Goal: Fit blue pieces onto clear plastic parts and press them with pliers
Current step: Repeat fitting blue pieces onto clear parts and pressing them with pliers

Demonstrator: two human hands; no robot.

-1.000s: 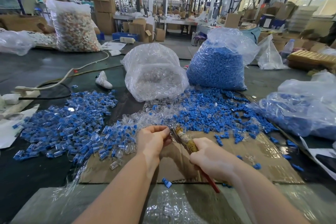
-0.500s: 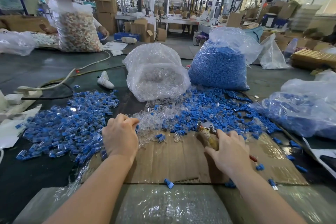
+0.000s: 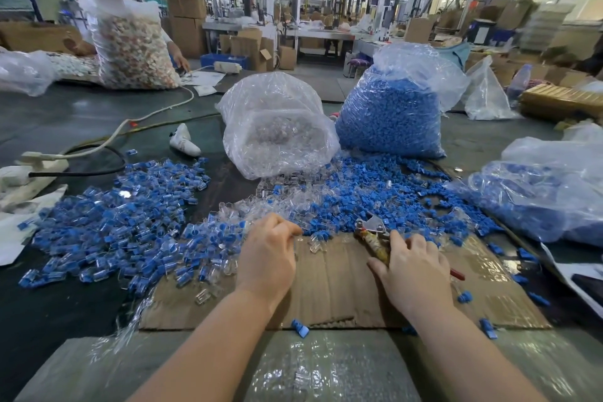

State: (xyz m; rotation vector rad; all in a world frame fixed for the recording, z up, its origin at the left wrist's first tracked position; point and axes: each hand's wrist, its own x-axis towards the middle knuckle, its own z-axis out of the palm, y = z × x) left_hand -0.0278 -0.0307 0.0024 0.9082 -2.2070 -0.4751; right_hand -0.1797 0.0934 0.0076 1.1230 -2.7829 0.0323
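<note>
Left hand (image 3: 266, 258), fingers curled downward, reaches into the loose clear plastic parts (image 3: 241, 217) at the cardboard sheet's (image 3: 332, 284) far edge; whether it grips one cannot be told. Right hand (image 3: 412, 274) lies with relaxed fingers over the pliers (image 3: 372, 235) on the cardboard. Loose blue pieces (image 3: 375, 196) spread beyond, before a clear bag (image 3: 277, 127) and a blue-filled bag (image 3: 391, 114). Assembled parts (image 3: 114, 219) lie heaped at left.

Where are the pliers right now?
In the head view, the pliers lie on the cardboard sheet, right of centre, under the right hand, their metal head pointing toward the loose blue pieces.
</note>
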